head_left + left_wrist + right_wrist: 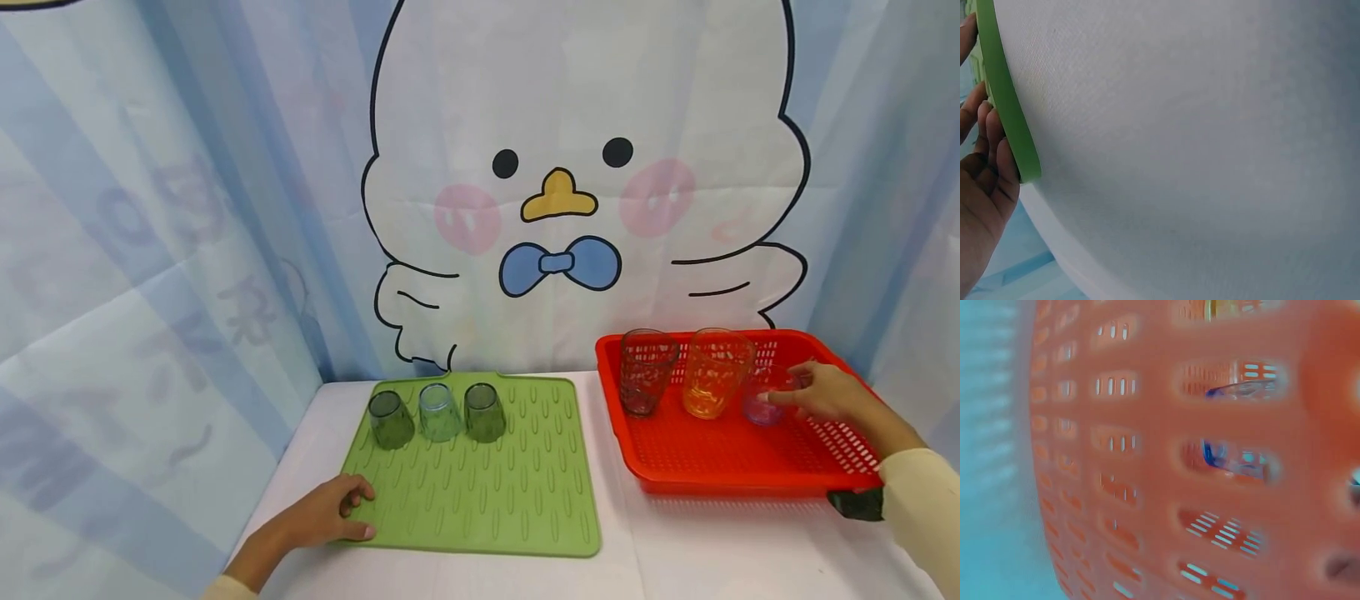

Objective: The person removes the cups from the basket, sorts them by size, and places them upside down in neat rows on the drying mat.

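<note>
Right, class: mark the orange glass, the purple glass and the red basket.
Orange glass (715,377), head view: middle of its body.
Purple glass (760,411), head view: lower body, near its base.
Red basket (757,486), head view: front rim.

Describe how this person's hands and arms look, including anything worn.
Both the left hand and right hand are ungloved. The left sleeve and right sleeve are plain pale cream, ending short of the hands. A dark item shows beside the right sleeve; what it is cannot be told.
</note>
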Motion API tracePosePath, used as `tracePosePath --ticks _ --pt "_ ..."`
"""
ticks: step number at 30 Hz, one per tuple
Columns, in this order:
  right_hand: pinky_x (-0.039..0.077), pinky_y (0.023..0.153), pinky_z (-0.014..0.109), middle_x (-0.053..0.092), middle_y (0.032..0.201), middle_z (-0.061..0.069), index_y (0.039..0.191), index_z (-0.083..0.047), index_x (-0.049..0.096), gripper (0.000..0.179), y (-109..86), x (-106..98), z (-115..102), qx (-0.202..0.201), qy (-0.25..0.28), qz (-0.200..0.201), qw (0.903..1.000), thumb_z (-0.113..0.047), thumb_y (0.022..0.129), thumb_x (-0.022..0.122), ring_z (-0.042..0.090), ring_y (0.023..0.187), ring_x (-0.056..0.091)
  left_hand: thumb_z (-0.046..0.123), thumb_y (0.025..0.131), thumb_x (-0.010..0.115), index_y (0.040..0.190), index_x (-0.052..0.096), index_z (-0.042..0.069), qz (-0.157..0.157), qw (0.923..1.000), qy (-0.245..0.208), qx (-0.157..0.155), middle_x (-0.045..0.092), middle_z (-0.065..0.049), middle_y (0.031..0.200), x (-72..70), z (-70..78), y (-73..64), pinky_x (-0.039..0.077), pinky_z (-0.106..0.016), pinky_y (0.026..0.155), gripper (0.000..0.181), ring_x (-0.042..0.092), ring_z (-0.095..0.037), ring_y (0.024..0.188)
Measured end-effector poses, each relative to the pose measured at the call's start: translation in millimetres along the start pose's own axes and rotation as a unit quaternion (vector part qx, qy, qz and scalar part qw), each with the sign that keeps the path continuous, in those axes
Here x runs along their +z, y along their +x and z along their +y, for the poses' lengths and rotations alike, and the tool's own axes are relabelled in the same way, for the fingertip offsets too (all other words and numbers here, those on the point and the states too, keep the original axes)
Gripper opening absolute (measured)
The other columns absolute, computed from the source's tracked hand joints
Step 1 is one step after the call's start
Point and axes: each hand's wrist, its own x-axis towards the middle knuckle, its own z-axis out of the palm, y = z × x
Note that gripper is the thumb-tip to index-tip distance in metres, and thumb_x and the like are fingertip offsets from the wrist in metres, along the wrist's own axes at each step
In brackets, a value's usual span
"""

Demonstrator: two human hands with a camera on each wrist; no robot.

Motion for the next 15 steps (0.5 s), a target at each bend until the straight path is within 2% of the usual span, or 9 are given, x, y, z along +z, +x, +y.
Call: tracePosePath --ticks 6,12,15 --pt "0.06 0.071 0.046 0.06 0.105 0.039 0.133 0.027 0.032 0.103 -9.6 1 -7 -0.007 -0.002 0.003 1.0 -0.054 0.085 0.074 0.022 0.073 0.068 0.034 0.083 0.082 0.111 0.061 0.007 0.005 0.9999 0.01 0.004 0.052 -0.002 0.093 -1.4 0.3 -2.1 0.042 -0.026 0.07 0.044 0.046 -0.006 0.08" --pt "0.061 0.072 0.046 0.047 0.123 0.048 0.136 0.026 0.031 0.098 -25.2 0 -16 -0.02 0.008 0.029 0.9994 -0.047 0.087 0.074 0.022 0.076 0.069 0.035 0.085 0.081 0.112 0.062 0.007 0.009 0.9999 0.01 0.007 0.052 -0.001 0.094 -0.1 0.7 -3.1 0.042 -0.026 0.069 0.044 0.046 -0.005 0.08" --pt "0.061 0.072 0.048 0.044 0.125 0.049 0.135 0.027 0.032 0.096 -33.2 -1 -19 -0.024 -0.001 0.043 0.9988 -0.045 0.088 0.074 0.028 0.081 0.069 0.035 0.085 0.08 0.113 0.062 0.007 0.013 0.9998 0.012 0.011 0.052 -0.001 0.095 0.5 0.8 -3.7 0.043 -0.026 0.069 0.044 0.046 -0.004 0.079"
